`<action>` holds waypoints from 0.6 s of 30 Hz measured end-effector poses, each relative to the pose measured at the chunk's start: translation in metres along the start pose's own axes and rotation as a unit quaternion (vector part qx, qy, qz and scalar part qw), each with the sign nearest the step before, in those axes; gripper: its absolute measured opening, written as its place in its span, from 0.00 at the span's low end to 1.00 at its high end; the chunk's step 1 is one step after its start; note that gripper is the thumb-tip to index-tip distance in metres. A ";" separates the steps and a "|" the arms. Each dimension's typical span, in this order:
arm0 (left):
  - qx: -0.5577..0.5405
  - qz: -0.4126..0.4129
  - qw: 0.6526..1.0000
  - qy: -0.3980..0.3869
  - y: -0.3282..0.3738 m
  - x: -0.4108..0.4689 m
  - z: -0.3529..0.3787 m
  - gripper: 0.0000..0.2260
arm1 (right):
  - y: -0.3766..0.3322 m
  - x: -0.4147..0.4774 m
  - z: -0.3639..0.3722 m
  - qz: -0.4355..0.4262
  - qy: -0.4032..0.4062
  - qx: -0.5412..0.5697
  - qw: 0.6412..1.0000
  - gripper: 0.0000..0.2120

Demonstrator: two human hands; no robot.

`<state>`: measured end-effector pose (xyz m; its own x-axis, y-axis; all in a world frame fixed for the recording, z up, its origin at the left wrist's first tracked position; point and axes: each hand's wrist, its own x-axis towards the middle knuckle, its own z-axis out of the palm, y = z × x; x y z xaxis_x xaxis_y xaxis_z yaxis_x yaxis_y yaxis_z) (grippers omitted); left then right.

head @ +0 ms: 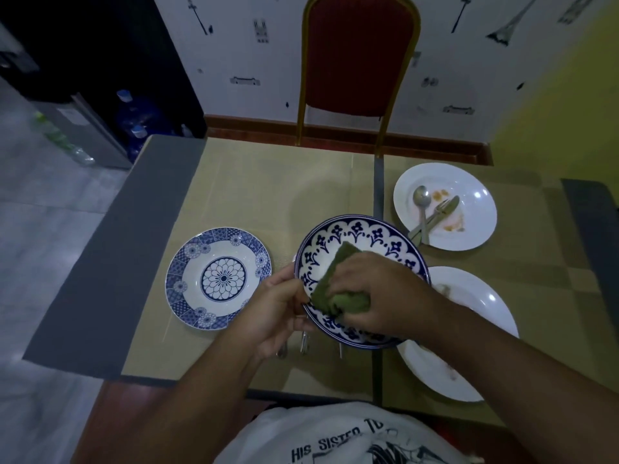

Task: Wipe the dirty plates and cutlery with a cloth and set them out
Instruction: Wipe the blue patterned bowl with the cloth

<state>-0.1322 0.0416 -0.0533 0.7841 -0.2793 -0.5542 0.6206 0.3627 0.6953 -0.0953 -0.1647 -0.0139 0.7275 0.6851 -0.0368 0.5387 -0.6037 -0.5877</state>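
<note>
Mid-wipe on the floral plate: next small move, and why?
Probably sweep the green cloth under the right hand toward the far rim of the blue-and-white floral plate, since the cloth covers only its near left part and the left hand grips the rim.

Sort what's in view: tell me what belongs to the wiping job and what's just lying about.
Job: green cloth in the right hand; blue-rimmed plate gripped by the left hand; blue floral plate; far white plate, soiled, with spoon, fork, knife; near white plate; cutlery beneath the held plate.
Lying about: red chair; water bottles.
</note>
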 end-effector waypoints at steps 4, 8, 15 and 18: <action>-0.005 0.001 1.000 0.013 -0.003 0.002 -0.006 0.22 | 0.008 -0.023 -0.004 0.009 -0.029 0.028 0.999 0.13; -0.016 -0.008 1.000 -0.011 -0.006 0.000 -0.004 0.23 | 0.002 -0.023 0.001 -0.024 -0.015 0.007 1.000 0.13; 0.000 0.014 1.000 -0.007 -0.004 0.002 -0.004 0.22 | 0.007 0.027 -0.010 0.079 0.112 -0.044 0.990 0.15; -0.009 0.015 1.000 0.004 -0.003 0.003 -0.007 0.23 | 0.009 0.022 -0.018 0.146 0.003 0.028 0.989 0.30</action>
<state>-0.1315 0.0456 -0.0604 0.8018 -0.2607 -0.5378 0.5971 0.3864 0.7029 -0.0661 -0.1625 -0.0054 0.8515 0.4820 -0.2064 0.2807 -0.7515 -0.5970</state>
